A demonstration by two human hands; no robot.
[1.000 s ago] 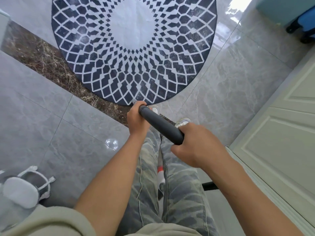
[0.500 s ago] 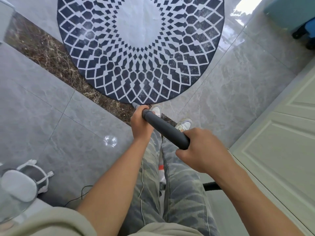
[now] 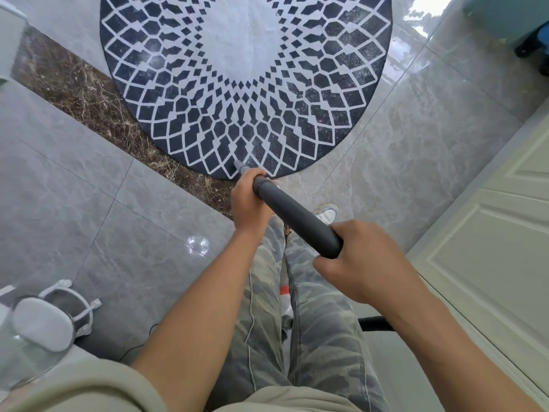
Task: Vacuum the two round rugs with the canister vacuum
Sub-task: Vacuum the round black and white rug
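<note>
A round rug (image 3: 246,84) with a dark blue and white diamond pattern lies on the grey tile floor ahead of my feet. I hold the dark grey vacuum wand (image 3: 297,217) with both hands. My left hand (image 3: 248,200) grips its lower end, just short of the rug's near edge. My right hand (image 3: 359,260) grips its upper end. The wand's pale tip (image 3: 239,167) touches the rug's near edge. Between my legs shows a white and red part (image 3: 285,295) that may be the canister. A black hose piece (image 3: 375,324) shows behind my right forearm.
A white panelled door (image 3: 490,263) runs along the right. A white and grey device (image 3: 44,319) with a thin cable sits on the floor at the lower left. A blue wheeled thing (image 3: 534,40) stands at the top right. A brown marble strip (image 3: 89,93) crosses the floor.
The view has shifted toward the rug, which now sits closer and lower in frame. Both hands keep their grip on the wand, whose tip has reached the rug's near edge.
</note>
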